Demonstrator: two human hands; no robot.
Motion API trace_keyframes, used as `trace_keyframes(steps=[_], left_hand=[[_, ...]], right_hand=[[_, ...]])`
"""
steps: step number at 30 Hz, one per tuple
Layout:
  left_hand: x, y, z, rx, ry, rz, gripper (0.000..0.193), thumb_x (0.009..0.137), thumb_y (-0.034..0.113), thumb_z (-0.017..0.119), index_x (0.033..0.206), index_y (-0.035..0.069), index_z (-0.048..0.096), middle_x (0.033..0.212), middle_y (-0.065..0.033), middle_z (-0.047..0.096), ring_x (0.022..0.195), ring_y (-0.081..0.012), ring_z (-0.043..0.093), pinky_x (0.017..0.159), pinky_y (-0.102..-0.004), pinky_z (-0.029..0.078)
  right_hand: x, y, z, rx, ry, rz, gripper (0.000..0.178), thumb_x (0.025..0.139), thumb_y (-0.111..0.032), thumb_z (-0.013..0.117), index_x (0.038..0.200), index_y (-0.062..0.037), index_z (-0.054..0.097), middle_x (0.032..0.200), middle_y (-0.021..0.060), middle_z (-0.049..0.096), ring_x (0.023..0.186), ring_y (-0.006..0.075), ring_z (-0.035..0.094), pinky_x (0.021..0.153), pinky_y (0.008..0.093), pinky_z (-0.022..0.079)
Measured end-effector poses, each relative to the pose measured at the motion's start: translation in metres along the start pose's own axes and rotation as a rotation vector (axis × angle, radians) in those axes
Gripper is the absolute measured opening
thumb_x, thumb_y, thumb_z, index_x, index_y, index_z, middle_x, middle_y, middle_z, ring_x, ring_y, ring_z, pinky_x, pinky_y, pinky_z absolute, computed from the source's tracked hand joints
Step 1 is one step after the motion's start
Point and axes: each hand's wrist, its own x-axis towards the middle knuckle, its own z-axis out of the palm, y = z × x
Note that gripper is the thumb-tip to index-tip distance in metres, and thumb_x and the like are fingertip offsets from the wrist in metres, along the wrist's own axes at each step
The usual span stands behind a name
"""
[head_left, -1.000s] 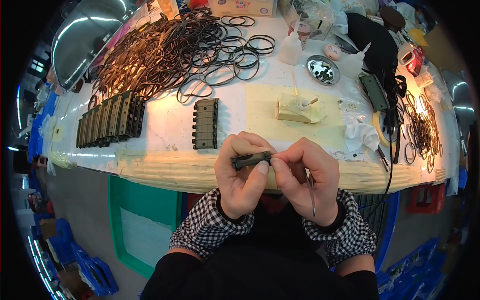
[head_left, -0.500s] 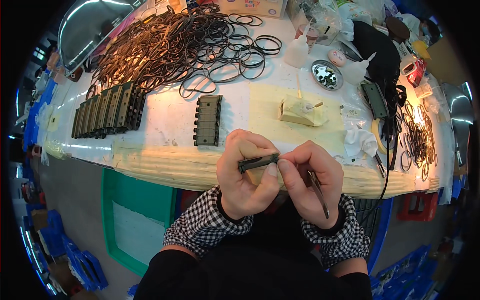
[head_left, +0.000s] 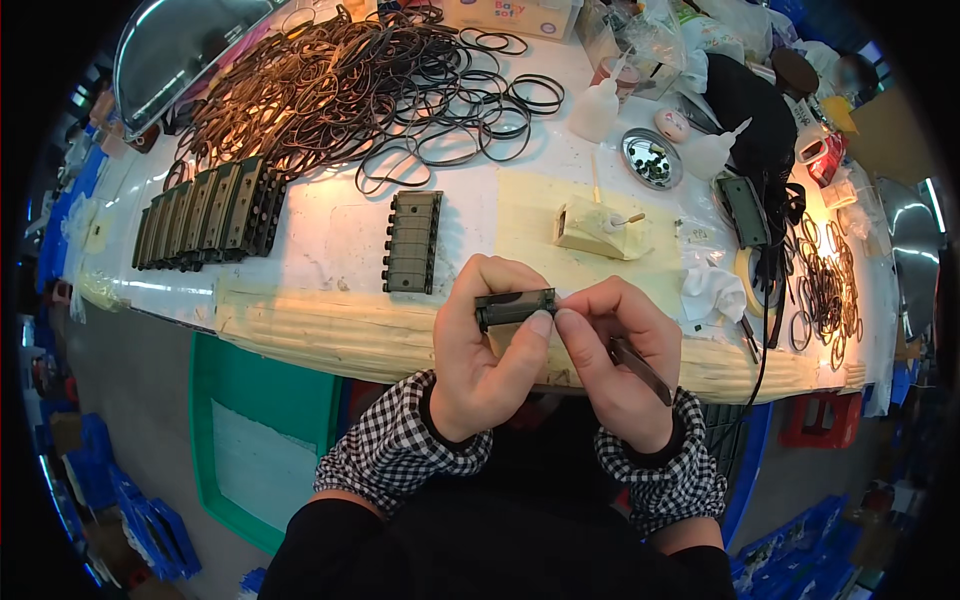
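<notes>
In front of my body, over the table edge, my left hand (head_left: 484,378) grips a small dark green rectangular part (head_left: 512,309) between thumb and fingers. My right hand (head_left: 628,400) is closed, with metal tweezers (head_left: 643,373) tucked across its palm. The thumb and forefinger of that hand meet at the right end of the green part; anything tiny pinched there is hidden. Farther off on the table lies a block of similar green parts (head_left: 412,242) set side by side. A longer stack of such parts (head_left: 205,215) stands at the left.
A pile of black rubber bands (head_left: 330,95) covers the back left. A metal dish (head_left: 652,158) with small green pieces, a squeeze bottle (head_left: 595,108) and a taped cream block (head_left: 590,230) stand beyond my hands. A green bin (head_left: 205,430) is below the table edge.
The green part has turned in my left hand, so more of its broad face shows. The tweezers have swung slightly right in my right hand. The view has shifted a little.
</notes>
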Motion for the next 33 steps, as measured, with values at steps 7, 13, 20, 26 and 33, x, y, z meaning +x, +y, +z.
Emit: trace_keyframes(steps=[7, 13, 20, 26, 33], left_hand=[[0.000, -0.008, 0.000, -0.079, 0.048, 0.053, 0.018, 0.085, 0.003, 0.056, 0.101, -0.002, 0.049, 0.093, -0.0081, 0.056, 0.080, -0.0091, 0.050, 0.075, -0.0247, 0.042], [0.000, -0.007, 0.000, -0.076, 0.058, 0.044, 0.019, 0.083, 0.000, 0.056, 0.101, -0.002, 0.049, 0.092, -0.0078, 0.056, 0.081, -0.0092, 0.050, 0.075, -0.0248, 0.043], [0.004, -0.003, -0.006, -0.469, 0.030, -0.234, 0.020, 0.087, 0.020, 0.055, 0.097, 0.005, 0.046, 0.093, -0.0153, 0.058, 0.087, -0.0207, 0.055, 0.085, -0.0357, 0.044], [0.009, 0.000, -0.009, -0.726, -0.042, -0.336, 0.023, 0.085, 0.030, 0.056, 0.094, 0.011, 0.049, 0.086, -0.0088, 0.057, 0.085, -0.0208, 0.055, 0.093, -0.0413, 0.038], [0.005, -0.005, -0.007, -0.937, -0.122, -0.330, 0.022, 0.088, 0.024, 0.057, 0.096, 0.005, 0.047, 0.090, -0.0139, 0.058, 0.090, -0.0246, 0.056, 0.086, -0.0381, 0.044]], right_hand=[[-0.001, 0.000, 0.002, 0.015, -0.016, 0.038, 0.006, 0.084, -0.001, 0.068, 0.090, -0.0004, 0.066, 0.074, -0.0005, 0.062, 0.047, 0.0000, 0.039, 0.045, 0.0178, 0.030], [-0.001, -0.004, 0.003, -0.010, -0.022, 0.054, 0.007, 0.085, -0.002, 0.068, 0.091, 0.0001, 0.066, 0.076, -0.0001, 0.061, 0.049, 0.0007, 0.041, 0.046, 0.0184, 0.031], [-0.007, -0.009, -0.008, 0.089, -0.008, -0.062, 0.068, 0.100, -0.058, 0.031, 0.096, -0.0005, 0.067, 0.079, 0.0059, 0.058, 0.063, 0.0099, 0.051, 0.066, 0.0256, 0.044], [-0.017, -0.032, -0.018, -0.113, 0.017, -0.061, 0.110, 0.081, -0.080, -0.008, 0.079, 0.0036, 0.063, 0.080, 0.0151, 0.058, 0.081, 0.0246, 0.055, 0.081, 0.0329, 0.041], [-0.014, -0.037, -0.019, -0.149, -0.065, -0.256, 0.050, 0.087, -0.049, 0.057, 0.098, -0.0017, 0.069, 0.080, 0.0087, 0.066, 0.072, 0.0185, 0.064, 0.066, 0.0278, 0.051]])
